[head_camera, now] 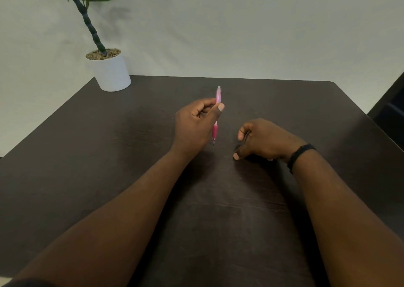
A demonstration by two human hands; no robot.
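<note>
Dark wood-grain table (105, 160) fills the view, and two bare forearms reach across it from 6 o'clock. Nearest of the two hands, the right hand (265, 141) lies low over the tabletop with a black wristband (301, 155) behind it; its fingers are loosely curled, thumb pointing toward 9 o'clock, and it holds nothing. Just beyond, at about 10 o'clock from it and well apart, the left hand (193, 126) pinches a pink pen (215, 130) between thumb and curled fingers. That pen is held above the table near its middle, almost upright, tip toward 6 o'clock and clicker toward 12. Farther off, at 10 o'clock, a white pot (112, 74) with a leafy plant (91, 30) stands on the far corner against a pale wall (251, 24).
</note>
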